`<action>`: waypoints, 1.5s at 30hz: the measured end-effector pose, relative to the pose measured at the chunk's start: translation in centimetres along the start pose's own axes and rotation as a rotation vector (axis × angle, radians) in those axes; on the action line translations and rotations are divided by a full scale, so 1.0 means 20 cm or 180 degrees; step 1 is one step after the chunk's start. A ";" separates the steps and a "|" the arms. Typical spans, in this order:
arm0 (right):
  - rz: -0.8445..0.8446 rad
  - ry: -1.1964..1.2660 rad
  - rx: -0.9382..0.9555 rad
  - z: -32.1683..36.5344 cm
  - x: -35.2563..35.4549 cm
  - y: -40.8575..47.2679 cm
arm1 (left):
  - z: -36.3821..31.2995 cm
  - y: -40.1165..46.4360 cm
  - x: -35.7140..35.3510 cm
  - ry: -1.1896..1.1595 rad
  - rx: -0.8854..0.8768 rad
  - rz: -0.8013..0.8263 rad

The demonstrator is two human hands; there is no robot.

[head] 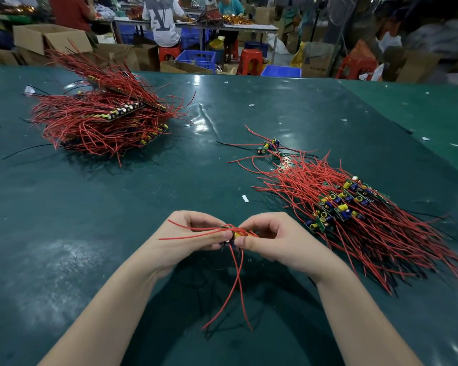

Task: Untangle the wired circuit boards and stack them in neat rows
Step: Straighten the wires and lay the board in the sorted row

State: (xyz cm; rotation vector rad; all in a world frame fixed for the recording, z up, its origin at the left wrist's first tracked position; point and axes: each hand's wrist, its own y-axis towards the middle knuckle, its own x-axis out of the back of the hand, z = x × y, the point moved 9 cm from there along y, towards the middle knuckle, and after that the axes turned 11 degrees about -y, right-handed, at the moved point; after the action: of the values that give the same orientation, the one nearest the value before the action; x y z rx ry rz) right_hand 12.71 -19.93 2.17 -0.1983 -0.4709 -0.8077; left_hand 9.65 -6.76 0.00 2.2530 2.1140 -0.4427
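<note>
Held boards: a small bunch of wired circuit boards (234, 233) sits right betw. both hands, low in the middle, lifted above the green surface (169, 180).
Left hand (193, 233): fingers curled, thumb & fingertips pinch the left side of the bunch.
Right hand (265, 237): fingers curled too, thumb & fingertips pinch the right side. Thumbs nearly meet.
Wires: red wires (238, 281) hang down from the bunch toward the person; a few more stick out left, across the left hand's fingers.
Right pile (354, 215): neat stack of boards w/ yellow & blue parts, red wires fanned out both ways. Lies on the surface, near the right hand but not touching it.
Loose boards (269, 147): a few small ones just behind the right pile.
Left pile (103, 114): big messy heap of boards & red wires, far back left, well apart from the hands.
Paper bit (245, 198): small white scrap betw. hands & piles.
</note>
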 end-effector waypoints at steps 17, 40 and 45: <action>0.0489 0.0440 -0.0096 0.01 -0.05 -0.02 | 0.01 -0.03 -0.06 -0.0633 0.0324 0.0477; 0.0710 0.0783 -0.0304 -0.03 -0.03 -0.04 | -0.01 0.00 0.08 -0.2728 0.0436 -0.0470; -0.0235 0.0546 -0.1059 -0.21 0.07 0.00 | -0.06 0.00 0.33 -0.3557 -0.0431 -0.1408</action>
State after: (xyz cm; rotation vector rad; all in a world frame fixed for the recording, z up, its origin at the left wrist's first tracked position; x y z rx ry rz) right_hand 14.93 -22.27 -0.79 -0.4175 -0.1805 -0.9647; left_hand 10.17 -0.15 -0.24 0.9642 1.8147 -1.1611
